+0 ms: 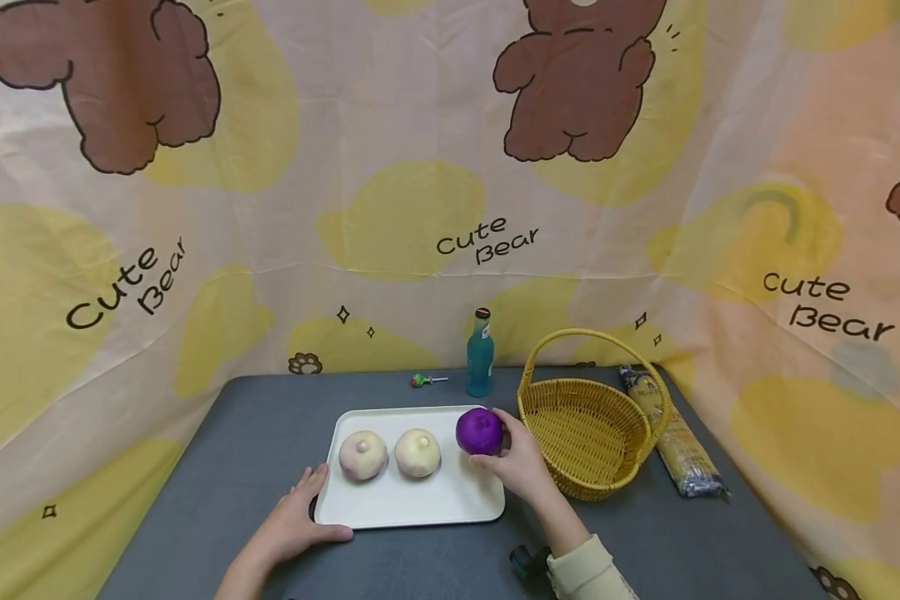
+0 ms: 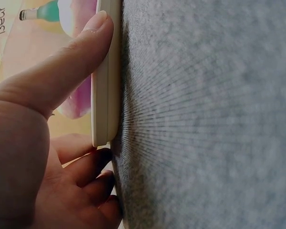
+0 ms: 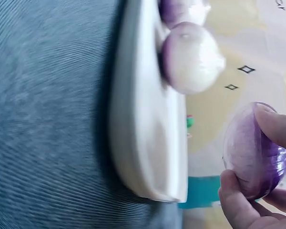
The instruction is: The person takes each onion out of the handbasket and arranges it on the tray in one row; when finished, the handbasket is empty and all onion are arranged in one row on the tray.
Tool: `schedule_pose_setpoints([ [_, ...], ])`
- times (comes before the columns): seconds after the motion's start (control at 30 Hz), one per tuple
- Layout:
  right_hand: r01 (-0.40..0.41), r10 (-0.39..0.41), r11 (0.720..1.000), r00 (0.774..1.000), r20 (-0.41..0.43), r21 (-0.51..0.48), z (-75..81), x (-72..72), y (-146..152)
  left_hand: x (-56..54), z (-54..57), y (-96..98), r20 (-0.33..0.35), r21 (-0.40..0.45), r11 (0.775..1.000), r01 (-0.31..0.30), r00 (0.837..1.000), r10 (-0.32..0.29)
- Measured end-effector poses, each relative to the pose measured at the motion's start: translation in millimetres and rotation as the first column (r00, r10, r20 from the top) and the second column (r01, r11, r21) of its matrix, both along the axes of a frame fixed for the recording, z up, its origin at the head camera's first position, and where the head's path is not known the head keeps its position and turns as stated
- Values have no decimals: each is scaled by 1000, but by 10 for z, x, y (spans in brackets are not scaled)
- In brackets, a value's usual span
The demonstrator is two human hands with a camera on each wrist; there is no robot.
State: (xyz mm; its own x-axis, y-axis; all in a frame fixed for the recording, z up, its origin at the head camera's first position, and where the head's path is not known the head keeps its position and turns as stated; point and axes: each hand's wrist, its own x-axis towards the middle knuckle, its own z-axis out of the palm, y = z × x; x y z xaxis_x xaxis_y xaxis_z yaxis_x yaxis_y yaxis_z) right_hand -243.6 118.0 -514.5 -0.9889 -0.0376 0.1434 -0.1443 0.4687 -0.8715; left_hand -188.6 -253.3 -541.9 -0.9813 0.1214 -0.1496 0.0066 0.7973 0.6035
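Note:
A white tray (image 1: 412, 510) lies on the table with two pale onions side by side, the left onion (image 1: 363, 455) and the middle onion (image 1: 417, 453). Over the tray's right end, my right hand (image 1: 523, 463) holds a purple onion (image 1: 479, 431) between thumb and fingers. The right wrist view shows this onion (image 3: 255, 152) raised apart from the tray. My left hand (image 1: 291, 518) grips the tray's near left corner. In the left wrist view its thumb (image 2: 81, 52) lies along the rim, with the fingers bent at the tray's end.
A yellow wicker basket (image 1: 585, 483) with a tall handle stands right of the tray. Beyond it lies a clear packet (image 1: 682, 450). A blue bottle (image 1: 480, 358) and a lollipop (image 1: 420, 381) are behind the tray. A dark object (image 1: 528, 562) lies near my right wrist.

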Motion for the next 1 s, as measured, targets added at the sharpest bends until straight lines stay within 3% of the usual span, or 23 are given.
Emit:
schedule_pose_setpoints([
  [0.43,-11,6,989,999,33,148,-295,-147,-134,-1,-4,-7,-7,-6,1000,4,1000,-4],
  [0.77,-32,23,971,999,41,237,-245,-99,-226,-30,-8,-5,7,-13,1000,-3,1000,4],
  [1.0,-7,-12,943,999,53,331,-232,-57,-264,-8,-10,-2,-1,-16,1000,6,1000,-6],
])
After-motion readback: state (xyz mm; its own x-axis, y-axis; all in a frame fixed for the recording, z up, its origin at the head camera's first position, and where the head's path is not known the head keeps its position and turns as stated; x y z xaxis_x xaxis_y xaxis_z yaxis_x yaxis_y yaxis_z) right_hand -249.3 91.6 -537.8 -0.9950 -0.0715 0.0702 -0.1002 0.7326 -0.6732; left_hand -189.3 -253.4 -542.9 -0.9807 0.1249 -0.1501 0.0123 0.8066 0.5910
